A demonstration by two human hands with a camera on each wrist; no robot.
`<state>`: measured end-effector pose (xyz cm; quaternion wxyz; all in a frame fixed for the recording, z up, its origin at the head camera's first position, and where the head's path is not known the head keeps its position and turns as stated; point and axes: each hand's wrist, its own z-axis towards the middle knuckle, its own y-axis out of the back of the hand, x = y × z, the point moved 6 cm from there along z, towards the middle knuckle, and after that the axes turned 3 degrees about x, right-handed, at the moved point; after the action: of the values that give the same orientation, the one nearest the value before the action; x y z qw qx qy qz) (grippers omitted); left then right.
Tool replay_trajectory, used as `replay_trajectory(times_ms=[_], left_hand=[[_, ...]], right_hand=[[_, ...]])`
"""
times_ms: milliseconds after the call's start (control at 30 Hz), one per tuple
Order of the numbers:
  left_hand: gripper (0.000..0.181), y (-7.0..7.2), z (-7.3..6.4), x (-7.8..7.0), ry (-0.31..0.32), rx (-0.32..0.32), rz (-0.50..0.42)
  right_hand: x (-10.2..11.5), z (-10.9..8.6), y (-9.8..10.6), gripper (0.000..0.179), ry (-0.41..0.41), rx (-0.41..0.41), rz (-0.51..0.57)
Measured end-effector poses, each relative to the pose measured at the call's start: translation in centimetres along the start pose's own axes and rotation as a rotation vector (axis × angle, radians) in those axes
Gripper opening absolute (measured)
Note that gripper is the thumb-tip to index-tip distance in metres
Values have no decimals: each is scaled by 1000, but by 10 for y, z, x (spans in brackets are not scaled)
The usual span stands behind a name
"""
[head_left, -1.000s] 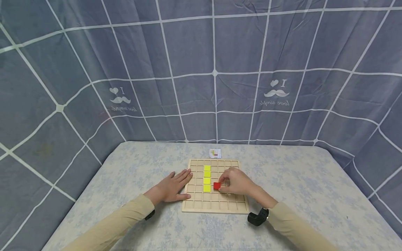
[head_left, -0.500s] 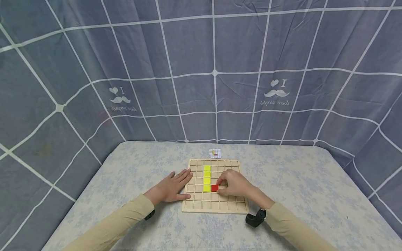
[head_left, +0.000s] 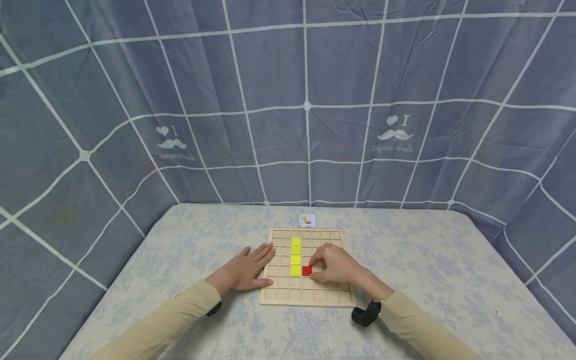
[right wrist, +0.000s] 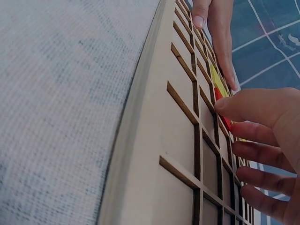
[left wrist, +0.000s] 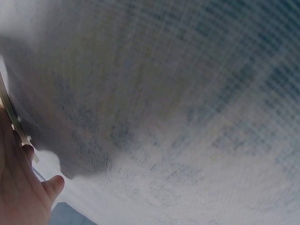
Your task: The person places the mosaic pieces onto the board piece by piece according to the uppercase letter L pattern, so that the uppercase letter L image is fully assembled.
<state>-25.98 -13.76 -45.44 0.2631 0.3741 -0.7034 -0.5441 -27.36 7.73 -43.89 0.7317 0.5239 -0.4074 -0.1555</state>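
A square wooden grid board (head_left: 288,295) lies on the table, and a column of yellow tiles (head_left: 295,255) fills several of its cells. Right of the lowest yellow tile, a red tile (head_left: 306,271) sits flat in a cell. Thumb and index finger of my right hand (head_left: 335,264) pinch the red tile at its right side; the right wrist view shows the thumb on the tile's edge (right wrist: 222,111). My left hand (head_left: 246,270) lies flat with spread fingers, its fingertips resting on the board's left edge. The left wrist view catches only part of that hand (left wrist: 23,192).
Behind the board lies a small printed card (head_left: 308,220) with a grid pattern in yellow and red. A pale blue patterned cloth (head_left: 427,260) covers the table. A grey-blue curtain (head_left: 279,135) with white lines stands around the back and sides.
My right hand has moved slightly left and toward me with the red tile, which went from raised and tilted to flat beside the lowest yellow tile. The left hand stays put.
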Motion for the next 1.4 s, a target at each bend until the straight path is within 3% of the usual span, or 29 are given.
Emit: replay_trajectory(times_ms=[367, 733, 1167, 1400], left_hand=[[82, -5, 2, 3, 5, -1, -3], [82, -5, 3, 3, 1, -2, 0], [82, -6, 2, 1, 0, 4, -3], [83, -5, 2, 2, 7, 4, -4]], right_hand=[[-3, -3, 4, 18, -1, -16, -18], [-16, -13, 30, 18, -17, -40, -1], [-52, -55, 54, 22, -72, -20, -58], [-70, -75, 63, 22, -50, -34, -95]])
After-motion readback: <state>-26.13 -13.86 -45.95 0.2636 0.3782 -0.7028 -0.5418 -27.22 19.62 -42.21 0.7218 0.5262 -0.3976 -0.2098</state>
